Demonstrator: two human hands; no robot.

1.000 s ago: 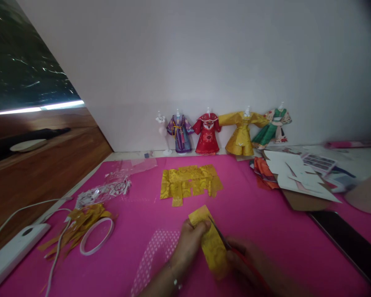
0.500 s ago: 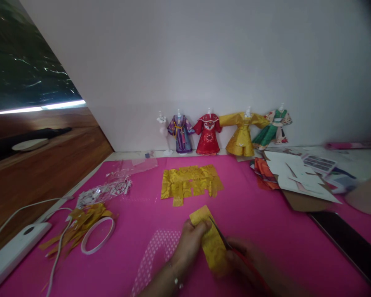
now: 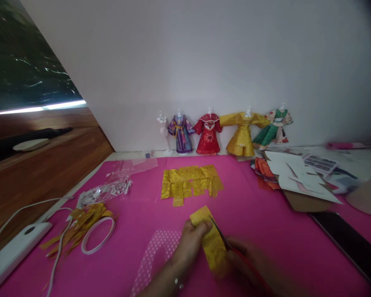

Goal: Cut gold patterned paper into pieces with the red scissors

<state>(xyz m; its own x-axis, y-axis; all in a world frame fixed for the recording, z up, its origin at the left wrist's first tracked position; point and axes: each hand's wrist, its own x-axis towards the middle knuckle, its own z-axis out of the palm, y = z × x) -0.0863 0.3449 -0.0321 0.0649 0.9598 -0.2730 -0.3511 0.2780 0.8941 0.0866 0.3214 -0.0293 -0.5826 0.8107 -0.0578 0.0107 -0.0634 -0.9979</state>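
Observation:
A long yellow patterned piece (image 3: 214,247) is pinched in my left hand (image 3: 190,241), near its upper end, with the thumb on top. My right hand (image 3: 245,258), somewhat blurred, is closed on red-handled scissors (image 3: 245,260). Their dark blades lie along the right edge of the yellow piece. Beyond my hands, several yellow cut pieces (image 3: 188,181) lie together flat on the pink mat (image 3: 136,214). The lower end of the held piece is smeared beside my right fingers.
Small dressed mannequins (image 3: 207,134) stand along the wall. At left are yellow scraps (image 3: 86,218), a white ring (image 3: 85,247), plastic bags (image 3: 105,192) and a power strip (image 3: 18,255). White sheets (image 3: 297,177) and a dark flat object (image 3: 346,243) lie at right.

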